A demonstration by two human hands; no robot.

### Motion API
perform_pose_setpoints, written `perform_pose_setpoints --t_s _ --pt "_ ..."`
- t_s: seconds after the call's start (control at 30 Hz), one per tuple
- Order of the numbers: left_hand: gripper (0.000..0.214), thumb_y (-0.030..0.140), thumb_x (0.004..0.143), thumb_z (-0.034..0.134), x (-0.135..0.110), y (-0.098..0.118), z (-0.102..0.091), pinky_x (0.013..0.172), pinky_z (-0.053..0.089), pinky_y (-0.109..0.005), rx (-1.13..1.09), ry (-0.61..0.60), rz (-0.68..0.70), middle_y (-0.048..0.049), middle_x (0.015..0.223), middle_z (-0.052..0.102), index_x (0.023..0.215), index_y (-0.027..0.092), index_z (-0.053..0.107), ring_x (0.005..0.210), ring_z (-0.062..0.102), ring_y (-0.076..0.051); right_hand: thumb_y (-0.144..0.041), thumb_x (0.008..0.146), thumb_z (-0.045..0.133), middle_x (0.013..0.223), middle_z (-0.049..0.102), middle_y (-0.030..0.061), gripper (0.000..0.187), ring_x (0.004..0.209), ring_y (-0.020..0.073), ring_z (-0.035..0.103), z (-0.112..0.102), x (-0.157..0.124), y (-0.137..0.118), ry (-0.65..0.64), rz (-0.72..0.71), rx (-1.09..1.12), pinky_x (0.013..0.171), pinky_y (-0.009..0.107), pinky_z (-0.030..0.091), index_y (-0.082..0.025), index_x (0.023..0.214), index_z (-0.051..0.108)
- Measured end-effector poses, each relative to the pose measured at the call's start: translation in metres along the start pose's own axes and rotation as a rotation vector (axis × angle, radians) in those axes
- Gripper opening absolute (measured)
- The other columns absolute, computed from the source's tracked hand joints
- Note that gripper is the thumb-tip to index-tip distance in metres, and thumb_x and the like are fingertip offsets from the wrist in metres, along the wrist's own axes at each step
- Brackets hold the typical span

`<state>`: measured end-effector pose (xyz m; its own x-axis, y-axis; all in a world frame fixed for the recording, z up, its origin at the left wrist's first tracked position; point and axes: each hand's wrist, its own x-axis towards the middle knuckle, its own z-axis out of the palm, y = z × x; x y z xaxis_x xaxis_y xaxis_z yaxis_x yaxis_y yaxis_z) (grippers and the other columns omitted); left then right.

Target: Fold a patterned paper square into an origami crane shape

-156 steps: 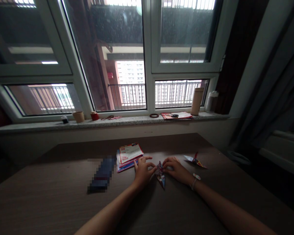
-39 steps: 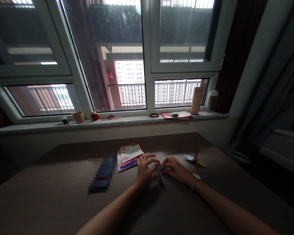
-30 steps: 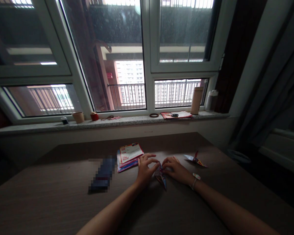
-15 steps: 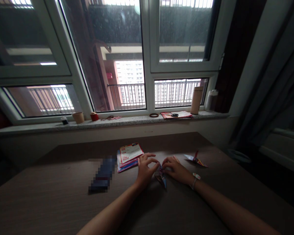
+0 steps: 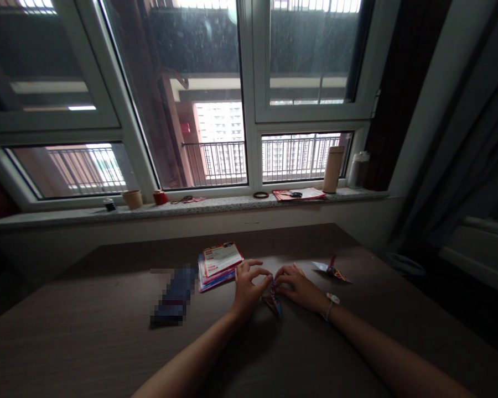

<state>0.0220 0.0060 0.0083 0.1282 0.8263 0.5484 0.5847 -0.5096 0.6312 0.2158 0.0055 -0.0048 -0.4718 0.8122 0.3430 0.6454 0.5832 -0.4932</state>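
Note:
A small folded paper figure [image 5: 275, 305], patterned in blue and red, stands between my two hands over the brown table [image 5: 108, 342]. My left hand [image 5: 249, 284] pinches its upper end between thumb and index finger. From the other side, the fingers of my right hand [image 5: 296, 287] close on the same end, partly hiding it. Off to the right lies another folded paper piece, shaped like a paper crane [image 5: 331, 270], with pointed tips. A stack of printed paper sheets [image 5: 222, 260] sits just beyond my left hand.
A dark, blurred-out object [image 5: 174, 296] lies left of the sheets. Along the windowsill [image 5: 228, 205] stand a paper cup [image 5: 133, 199], a red spool [image 5: 160, 197], a bracelet [image 5: 260, 195], scissors [image 5: 295, 194] on red papers, a tan flask [image 5: 333, 169] and a pale bottle [image 5: 358, 170].
My left hand has shifted very slightly right, and the folded paper has tilted a little between my fingers. Everything else stays in place.

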Motion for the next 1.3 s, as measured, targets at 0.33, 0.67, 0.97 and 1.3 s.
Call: perform_pose_setpoints --t_s 0.33,0.67,0.97,1.3 --pt "0.002 0.026 0.076 0.072 0.003 -0.003 -0.001 0.101 0.036 -0.042 -0.072 -0.004 0.016 -0.0016 0.113 0.061 0.074 0.026 0.073 0.113 0.048 -0.025 -0.034 0.087 0.060 0.104 0.061 0.0003 0.010 0.106 0.0198 0.053 -0.001 0.000 -0.002 -0.006 0.010 -0.003 0.112 0.056 0.013 -0.027 0.090 0.067" --pt "0.006 0.021 0.076 0.071 0.005 -0.002 -0.001 0.101 0.037 -0.044 -0.035 0.044 0.012 -0.0041 0.116 0.059 0.071 0.023 0.072 0.114 0.048 -0.027 -0.033 0.088 0.059 0.103 0.061 0.0002 0.009 0.105 0.0199 0.054 -0.001 0.000 -0.004 -0.001 0.017 -0.012 0.112 0.054 0.012 -0.027 0.089 0.065" --pt "0.010 0.026 0.079 0.070 0.008 -0.012 0.000 0.101 0.037 -0.044 0.028 0.029 0.050 -0.0025 0.117 0.058 0.085 0.031 0.076 0.115 0.046 -0.026 -0.032 0.088 0.058 0.102 0.062 0.0006 0.009 0.104 0.0194 0.055 0.000 0.001 -0.002 0.015 0.023 -0.007 0.112 0.055 0.014 -0.025 0.090 0.063" --pt "0.004 0.026 0.078 0.070 0.008 -0.008 0.000 0.099 0.038 -0.043 -0.008 0.039 0.038 -0.0032 0.115 0.060 0.076 0.025 0.074 0.112 0.049 -0.025 -0.030 0.089 0.057 0.101 0.061 0.0011 0.007 0.103 0.0195 0.055 0.001 0.000 -0.004 0.020 -0.008 -0.090 0.111 0.055 0.017 -0.024 0.089 0.061"
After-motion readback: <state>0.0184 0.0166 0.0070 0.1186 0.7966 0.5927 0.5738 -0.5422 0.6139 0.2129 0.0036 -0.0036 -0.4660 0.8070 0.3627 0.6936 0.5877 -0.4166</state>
